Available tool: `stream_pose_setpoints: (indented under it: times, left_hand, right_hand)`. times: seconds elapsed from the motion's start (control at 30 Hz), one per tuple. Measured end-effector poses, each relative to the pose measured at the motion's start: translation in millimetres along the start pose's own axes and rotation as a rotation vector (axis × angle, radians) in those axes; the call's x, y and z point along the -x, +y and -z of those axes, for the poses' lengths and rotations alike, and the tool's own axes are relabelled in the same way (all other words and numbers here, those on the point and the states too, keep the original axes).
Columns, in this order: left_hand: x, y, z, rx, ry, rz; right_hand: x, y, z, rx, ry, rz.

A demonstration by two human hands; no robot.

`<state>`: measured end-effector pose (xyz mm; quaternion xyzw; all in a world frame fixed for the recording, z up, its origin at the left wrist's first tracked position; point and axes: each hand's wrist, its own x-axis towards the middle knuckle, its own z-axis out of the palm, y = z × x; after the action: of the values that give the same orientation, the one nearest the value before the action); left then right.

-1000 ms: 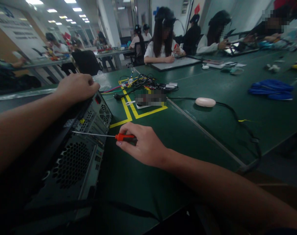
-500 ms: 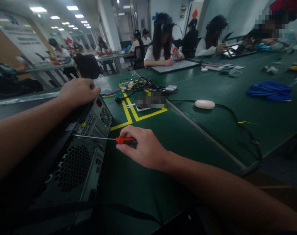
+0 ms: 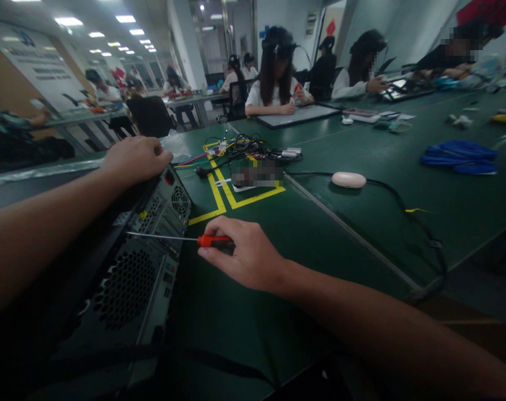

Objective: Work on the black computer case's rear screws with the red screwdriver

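Note:
A desktop computer case (image 3: 131,289) lies on its side on the green table (image 3: 319,239), its rear panel with fan grilles facing me. My left hand (image 3: 133,160) rests closed on the case's top far edge, gripping it. My right hand (image 3: 244,253) is closed on a screwdriver (image 3: 206,240) with a red handle. Its thin metal shaft points left, and the tip meets the rear panel near the upper edge.
Yellow tape lines (image 3: 219,192) mark the table behind the case, beside a tangle of cables (image 3: 244,146). A pale oval device (image 3: 348,179) with a black cord lies to the right, a blue cloth (image 3: 459,156) farther right. Several people sit working at the far tables.
Both hands and the screwdriver keep their positions on the case. Only the view has shifted slightly, so everything sits a little lower in the picture.

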<state>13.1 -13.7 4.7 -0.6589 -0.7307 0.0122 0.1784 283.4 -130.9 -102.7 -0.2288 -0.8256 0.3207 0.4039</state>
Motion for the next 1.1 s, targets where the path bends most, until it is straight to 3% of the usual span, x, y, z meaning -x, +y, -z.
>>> stream_pose_setpoints:
  times: [1.1]
  left_hand:
    - [0.0, -1.3, 0.6, 0.025, -0.012, 0.021]
  right_hand:
    - [-0.5, 1.3, -1.6, 0.009, -0.032, -0.033]
